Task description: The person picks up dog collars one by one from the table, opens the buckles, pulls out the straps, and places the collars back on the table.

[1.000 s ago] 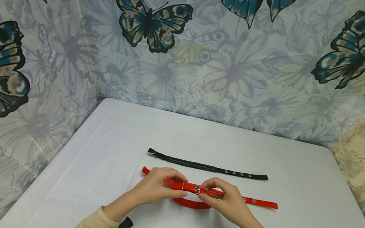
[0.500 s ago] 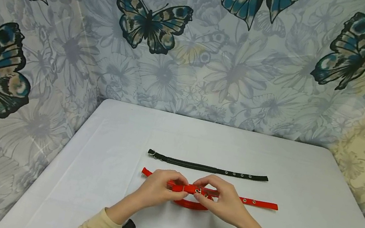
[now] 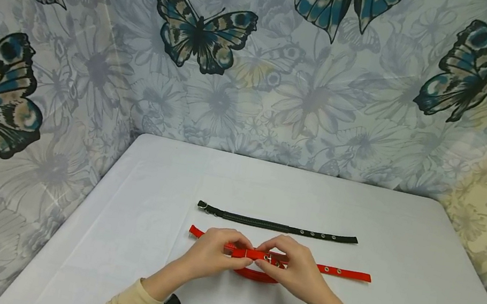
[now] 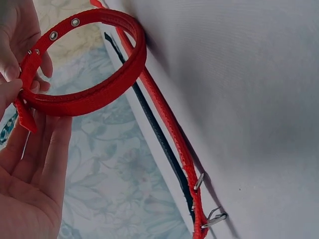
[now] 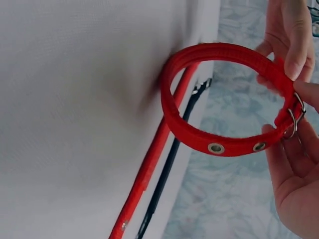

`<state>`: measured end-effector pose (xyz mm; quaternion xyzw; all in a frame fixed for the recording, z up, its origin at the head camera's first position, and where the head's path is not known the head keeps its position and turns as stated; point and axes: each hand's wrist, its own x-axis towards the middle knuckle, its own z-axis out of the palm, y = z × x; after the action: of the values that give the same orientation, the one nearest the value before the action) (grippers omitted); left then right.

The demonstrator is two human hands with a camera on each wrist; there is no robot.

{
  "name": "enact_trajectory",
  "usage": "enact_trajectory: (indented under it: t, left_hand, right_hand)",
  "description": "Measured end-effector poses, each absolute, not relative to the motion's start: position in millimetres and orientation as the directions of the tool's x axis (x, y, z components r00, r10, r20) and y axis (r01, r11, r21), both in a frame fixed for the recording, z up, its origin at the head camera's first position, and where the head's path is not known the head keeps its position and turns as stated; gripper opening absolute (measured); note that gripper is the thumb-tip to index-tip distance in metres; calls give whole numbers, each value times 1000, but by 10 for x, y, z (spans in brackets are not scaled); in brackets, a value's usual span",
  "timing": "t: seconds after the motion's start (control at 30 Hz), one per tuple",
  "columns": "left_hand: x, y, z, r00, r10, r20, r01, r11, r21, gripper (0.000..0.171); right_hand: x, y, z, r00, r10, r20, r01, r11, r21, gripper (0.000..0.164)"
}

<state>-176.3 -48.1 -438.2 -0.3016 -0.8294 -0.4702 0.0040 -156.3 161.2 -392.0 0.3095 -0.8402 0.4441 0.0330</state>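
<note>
Both hands hold a red collar (image 3: 256,276) that is bent into a ring with its buckle fastened, raised above the table. My left hand (image 3: 213,255) pinches the ring just left of the buckle between thumb and fingers. On the other side, my right hand (image 3: 298,270) pinches it at the buckle, fingertips close to those of the left. In the right wrist view the metal buckle (image 5: 298,110) and several eyelets show on the ring (image 5: 199,142). A short strap end (image 4: 27,119) pokes out by the left thumb in the left wrist view.
A second red collar (image 3: 346,274) lies stretched out behind the hands, partly hidden by them. Further back, a black collar (image 3: 260,223) with eyelets lies parallel to it. All rest on the white table (image 3: 162,170), with butterfly-printed cloth (image 3: 311,99) hanging behind.
The right hand has shifted left along the ring, toward the left hand, which has moved slightly right. The two collars on the table have stayed in place.
</note>
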Motion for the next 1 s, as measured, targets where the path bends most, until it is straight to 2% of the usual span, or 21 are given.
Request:
enact_trajectory:
  t: [0.23, 0.77, 1.0]
  left_hand:
    - [-1750, -479, -4413, -823, 483, 299, 495, 352, 795, 17]
    - [-1750, -476, -4440, -856, 452, 251, 414, 309, 856, 17]
    - [-1647, -452, -4165, -868, 436, 240, 389, 293, 873, 17]
  right_hand:
    - [-1530, 1607, -3961, -858, -418, 299, -472, 410, -780, 18]
    - [-1559, 1642, -4101, -880, -384, 281, -410, 314, -856, 18]
    - [-1557, 1649, -4125, -898, -367, 244, -355, 274, -894, 19]
